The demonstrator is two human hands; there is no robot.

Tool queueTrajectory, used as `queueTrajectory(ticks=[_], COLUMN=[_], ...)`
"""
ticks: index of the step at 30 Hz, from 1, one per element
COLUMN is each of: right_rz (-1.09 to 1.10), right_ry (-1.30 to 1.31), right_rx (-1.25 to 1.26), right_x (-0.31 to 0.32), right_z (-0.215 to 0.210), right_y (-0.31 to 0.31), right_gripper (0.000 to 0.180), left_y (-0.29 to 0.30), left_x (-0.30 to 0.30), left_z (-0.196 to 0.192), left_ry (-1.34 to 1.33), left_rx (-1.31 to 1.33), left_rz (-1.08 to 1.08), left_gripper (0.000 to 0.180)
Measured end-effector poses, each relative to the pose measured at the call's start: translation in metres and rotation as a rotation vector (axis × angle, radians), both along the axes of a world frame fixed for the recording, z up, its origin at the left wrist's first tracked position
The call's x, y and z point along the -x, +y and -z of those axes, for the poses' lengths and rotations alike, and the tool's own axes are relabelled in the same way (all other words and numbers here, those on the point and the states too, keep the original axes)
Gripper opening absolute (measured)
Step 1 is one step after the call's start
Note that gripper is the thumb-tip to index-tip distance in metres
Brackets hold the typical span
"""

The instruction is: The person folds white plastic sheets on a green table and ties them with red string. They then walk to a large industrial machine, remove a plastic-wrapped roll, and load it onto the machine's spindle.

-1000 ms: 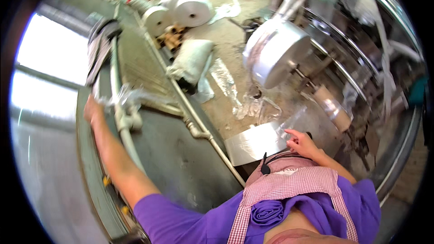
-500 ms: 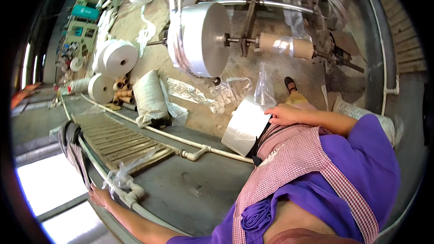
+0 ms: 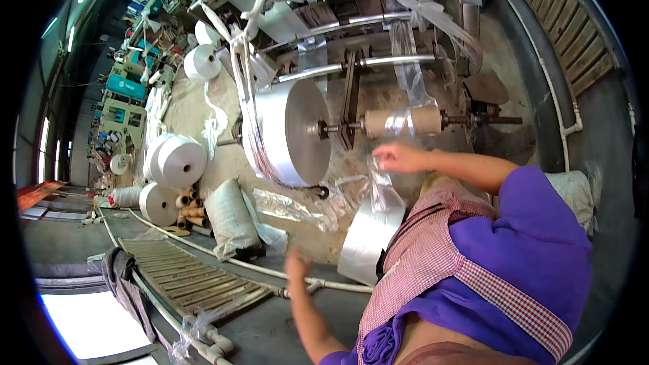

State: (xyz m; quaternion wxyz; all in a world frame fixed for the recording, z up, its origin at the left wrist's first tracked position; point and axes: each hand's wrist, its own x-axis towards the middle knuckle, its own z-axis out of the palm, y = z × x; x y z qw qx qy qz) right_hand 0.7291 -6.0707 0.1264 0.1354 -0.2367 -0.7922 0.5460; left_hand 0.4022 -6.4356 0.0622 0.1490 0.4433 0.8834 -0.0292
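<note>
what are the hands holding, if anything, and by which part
The right hand appears to hold the clear plastic film by its upper end; the left hand looks empty.

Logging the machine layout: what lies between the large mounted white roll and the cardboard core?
In the head view, a metal bracket and the shaft lie between the mounted roll and the cardboard core.

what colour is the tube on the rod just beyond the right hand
The tube is tan-brown, with shiny film across its middle; best seen in the head view.
</note>
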Motion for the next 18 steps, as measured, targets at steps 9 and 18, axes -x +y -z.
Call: queueTrajectory(ticks=[9, 18], right_rz=[0.676, 1.159], right_ry=[0.397, 0.575], right_rx=[-0.138, -0.462], right_x=[-0.002, -0.024], right_z=[-0.090, -0.136], right_y=[0.314, 0.588], right_gripper=[0.060, 0.080], left_y=[-0.063, 0.061], left_x=[-0.205, -0.285], left_z=[0.202, 0.181], left_ry=[-0.804, -0.808], left_rx=[-0.026, -0.264], left_rz=[-0.410, -0.719], left_gripper=[0.053, 0.044])
